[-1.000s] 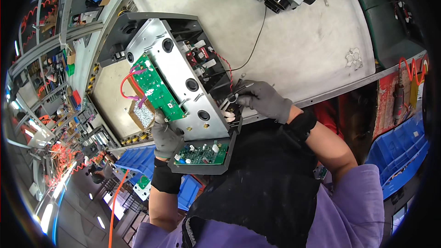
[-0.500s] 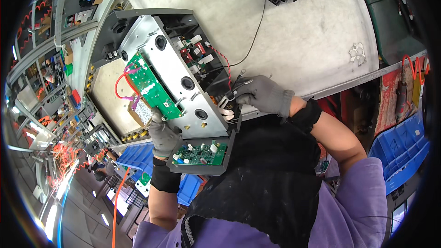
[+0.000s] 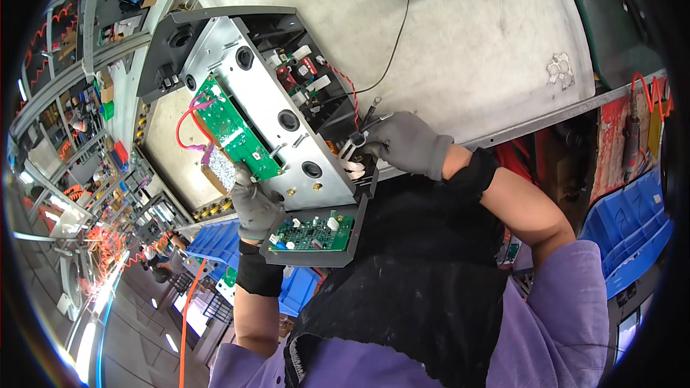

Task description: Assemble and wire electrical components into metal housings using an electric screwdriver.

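Metal box [image 3: 266, 90] is set between left hand [image 3: 259, 208] and right hand [image 3: 410, 144]

A long green board [image 3: 230, 133] is seen on the box, just past the left fingertips. A smaller green board [image 3: 316, 235] is placed just right of that hand. The right fingers are bent beside black wires [image 3: 372, 105]. Whether anything is clamped by either hand cannot be told. Beyond the right hand, a pale table [image 3: 481, 50] is seen.
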The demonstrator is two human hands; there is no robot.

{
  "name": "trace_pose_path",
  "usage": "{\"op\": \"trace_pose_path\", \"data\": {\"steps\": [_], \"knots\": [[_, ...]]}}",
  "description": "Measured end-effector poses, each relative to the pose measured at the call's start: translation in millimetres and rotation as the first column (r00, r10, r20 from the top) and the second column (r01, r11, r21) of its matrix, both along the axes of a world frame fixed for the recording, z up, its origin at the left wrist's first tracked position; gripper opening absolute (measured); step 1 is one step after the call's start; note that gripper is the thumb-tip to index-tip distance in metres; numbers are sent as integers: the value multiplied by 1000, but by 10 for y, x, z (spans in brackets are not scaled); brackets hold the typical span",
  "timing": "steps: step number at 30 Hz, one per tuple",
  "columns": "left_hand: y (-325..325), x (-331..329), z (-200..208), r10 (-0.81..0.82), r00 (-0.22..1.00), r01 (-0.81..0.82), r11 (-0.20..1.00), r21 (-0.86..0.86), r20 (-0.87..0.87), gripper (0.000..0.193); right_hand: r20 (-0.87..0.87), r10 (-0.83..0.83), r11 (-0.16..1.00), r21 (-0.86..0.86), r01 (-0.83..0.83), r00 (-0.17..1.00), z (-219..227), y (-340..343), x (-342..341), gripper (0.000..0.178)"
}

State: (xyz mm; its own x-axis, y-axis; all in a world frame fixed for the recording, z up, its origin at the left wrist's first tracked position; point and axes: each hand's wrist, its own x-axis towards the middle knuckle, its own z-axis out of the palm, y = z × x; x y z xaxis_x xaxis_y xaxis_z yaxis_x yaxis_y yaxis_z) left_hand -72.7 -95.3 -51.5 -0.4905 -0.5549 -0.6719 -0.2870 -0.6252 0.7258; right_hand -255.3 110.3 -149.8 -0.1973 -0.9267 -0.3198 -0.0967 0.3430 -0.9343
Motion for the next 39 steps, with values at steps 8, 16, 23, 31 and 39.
{"op": "trace_pose_path", "data": {"steps": [8, 16, 23, 31, 39], "knots": [[74, -110, 50, -11, 1000, 13, 998, -60, 24, 48, 125, 275, 961, -26, -274, 953, 94, -51, -245, 25], [-4, -30, 34, -117, 993, 118, 992, 37, -18, 48, -511, 310, 910, -83, -405, 802, 53, -91, -161, 17], [-1, -10, -2, -24, 998, 25, 999, -25, 50, 50, -451, 250, 938, -105, -330, 857, -46, -171, -29, 17], [-67, 93, -43, -129, 990, 134, 982, -135, 51, 52, -284, 385, 921, 58, -385, 878, -63, -333, -142, 22], [-101, 123, -69, -93, 995, 95, 992, -86, 26, 49, -77, 333, 941, 82, -327, 940, -84, -379, -117, 22]]}}
